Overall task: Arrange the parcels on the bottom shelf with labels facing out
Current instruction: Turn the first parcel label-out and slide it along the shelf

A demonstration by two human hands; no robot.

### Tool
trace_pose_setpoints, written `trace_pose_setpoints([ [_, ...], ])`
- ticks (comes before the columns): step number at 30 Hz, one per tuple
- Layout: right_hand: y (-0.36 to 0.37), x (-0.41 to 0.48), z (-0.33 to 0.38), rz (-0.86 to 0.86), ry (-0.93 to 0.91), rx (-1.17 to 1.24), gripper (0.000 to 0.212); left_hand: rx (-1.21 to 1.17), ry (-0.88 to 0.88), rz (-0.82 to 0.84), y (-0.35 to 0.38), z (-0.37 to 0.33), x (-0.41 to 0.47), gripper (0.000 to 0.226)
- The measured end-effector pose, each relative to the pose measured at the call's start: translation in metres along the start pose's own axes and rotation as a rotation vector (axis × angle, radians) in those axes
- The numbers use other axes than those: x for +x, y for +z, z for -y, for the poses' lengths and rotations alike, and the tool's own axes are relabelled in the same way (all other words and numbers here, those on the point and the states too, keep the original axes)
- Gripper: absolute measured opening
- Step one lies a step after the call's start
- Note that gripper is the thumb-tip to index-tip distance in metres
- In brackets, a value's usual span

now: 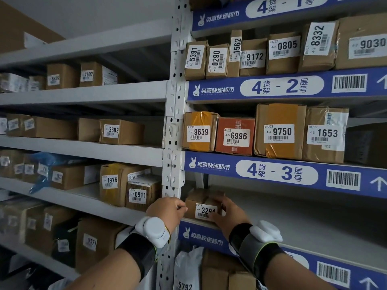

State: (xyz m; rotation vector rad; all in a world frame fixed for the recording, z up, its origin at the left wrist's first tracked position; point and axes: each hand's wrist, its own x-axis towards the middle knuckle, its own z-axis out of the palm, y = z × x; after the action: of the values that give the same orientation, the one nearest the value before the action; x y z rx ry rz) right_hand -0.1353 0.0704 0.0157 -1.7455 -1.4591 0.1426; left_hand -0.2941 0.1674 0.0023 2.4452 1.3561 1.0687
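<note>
A: Two hands at one small parcel (204, 203), far left end of the shelf (293, 218) under the blue "4-3" strip (272, 171). That shelf is otherwise bare to the right of the right hand.

B: Grip states?

A: Right hand (227, 214): grip narrow, closed on the parcel's right edge, thumb lying over the front face and covering the last digit of the label (206, 210). Left hand (167, 209): fingers curled into a loose fist, fingertips at the parcel's left edge, just beside the white upright post (170, 185). Whether it actually pinches the box, I cannot tell.

B: Label orientation?

A: White label faces outward, toward the camera. Readable: "04/13", "4-4-", "329" and part of a fourth digit. Barcode beneath.

B: Parcel attitude?

A: Brown carton, upright, sitting on the shelf at its front lip, between the two hands.

B: Surroundings relative to the grip?

A: Above the hands, next shelf up: four labelled parcels, 9639 (199, 131), 6996 (235, 136), 9750 (279, 131), 1653 (325, 135), all labels out. Left of the left hand, past the post: carton 0911 (140, 193), with 1976 (111, 181) beside it. Below the hands: a pale poly bag marked 5792 (186, 271) and brown cartons.

B: Wrists?

A: Dark band with a white device on each wrist.
</note>
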Motion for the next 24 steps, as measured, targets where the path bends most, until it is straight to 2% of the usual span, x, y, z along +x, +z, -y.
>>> trace_pose_setpoints([
  [4,-0.002,-0.003,-0.001,-0.017,0.002,-0.009,0.042,0.013,-0.015,-0.028,0.003,-0.004,-0.006,0.026],
  [7,-0.006,-0.005,0.000,-0.034,-0.020,-0.016,0.042,-0.032,-0.034,-0.071,0.000,-0.009,-0.009,0.035],
  [13,-0.018,-0.012,-0.009,-0.055,-0.033,-0.031,0.048,-0.096,0.055,-0.124,-0.003,-0.035,-0.018,0.048],
  [19,-0.046,-0.022,-0.031,-0.087,-0.011,-0.082,0.062,-0.270,0.120,-0.104,0.015,-0.079,-0.024,0.035],
  [24,-0.069,-0.030,-0.048,-0.127,0.011,-0.108,0.063,-0.416,0.170,-0.043,0.029,-0.108,-0.026,0.033],
])
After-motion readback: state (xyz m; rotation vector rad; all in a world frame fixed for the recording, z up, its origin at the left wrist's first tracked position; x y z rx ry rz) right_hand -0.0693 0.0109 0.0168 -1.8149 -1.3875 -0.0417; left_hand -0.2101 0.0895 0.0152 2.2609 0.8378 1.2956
